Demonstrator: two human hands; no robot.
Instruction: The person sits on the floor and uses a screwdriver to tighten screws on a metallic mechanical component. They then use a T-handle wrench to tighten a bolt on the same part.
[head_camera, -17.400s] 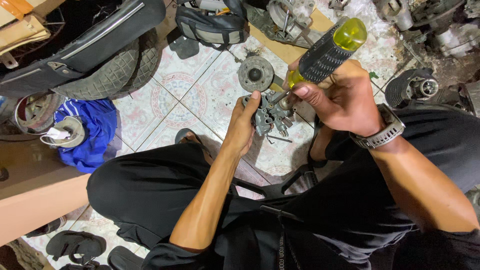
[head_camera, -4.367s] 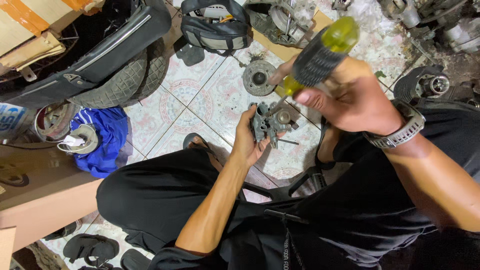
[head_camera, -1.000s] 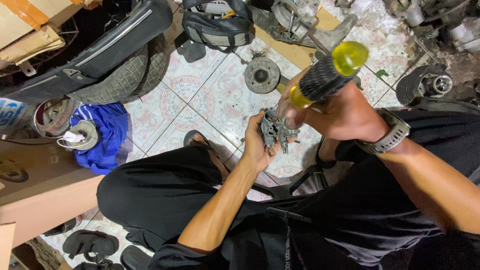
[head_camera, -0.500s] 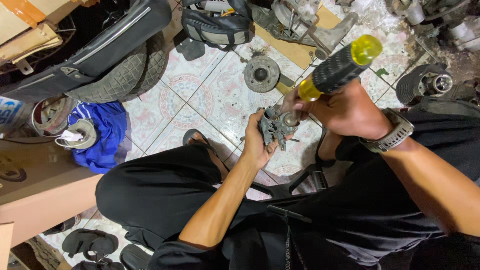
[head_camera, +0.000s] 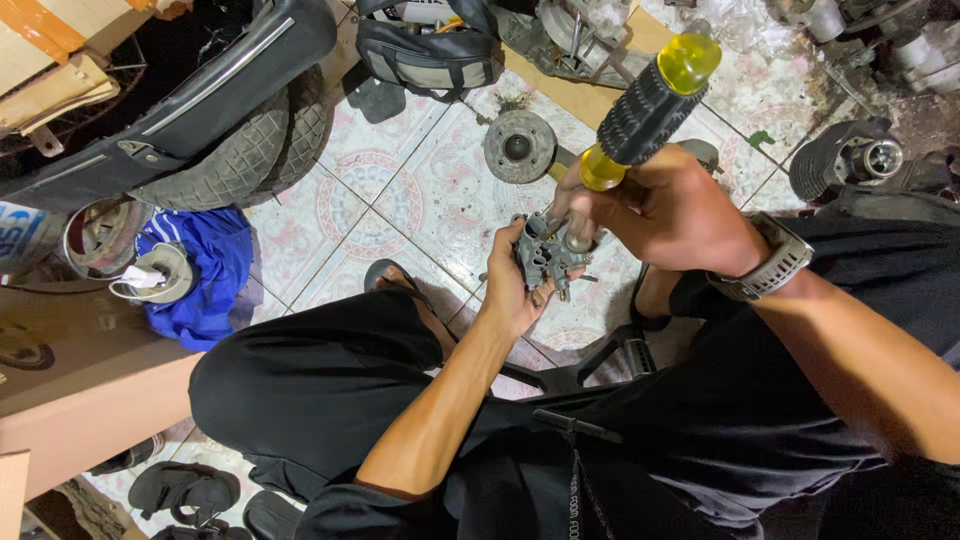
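A: State the grip.
B: The left hand (head_camera: 512, 285) is wrapped around a small grey metal engine part (head_camera: 545, 255), fingers pressed against its body. The right hand (head_camera: 665, 210) is closed on a screwdriver (head_camera: 640, 110) with a black ribbed handle and yellow ends; its tip meets the top of the part, though the contact point is hidden by the fingers.

A: What has changed?
B: Half a second ago the handle lay flatter, pointing further right. It now stands steeper above the part, which sits in the same place over the floor tiles (head_camera: 400, 190). By judgement, the tool is being worked in one fastener, not moved to another.

A: Anything packaged or labelled around the grip?
B: Above the part, a round metal hub (head_camera: 519, 146) and a flat brown cardboard piece (head_camera: 570, 95). Far left, a blue cloth (head_camera: 205, 275), a white-and-blue can (head_camera: 25, 235) at the edge and a brown cardboard box (head_camera: 70, 370); lettering is not legible.
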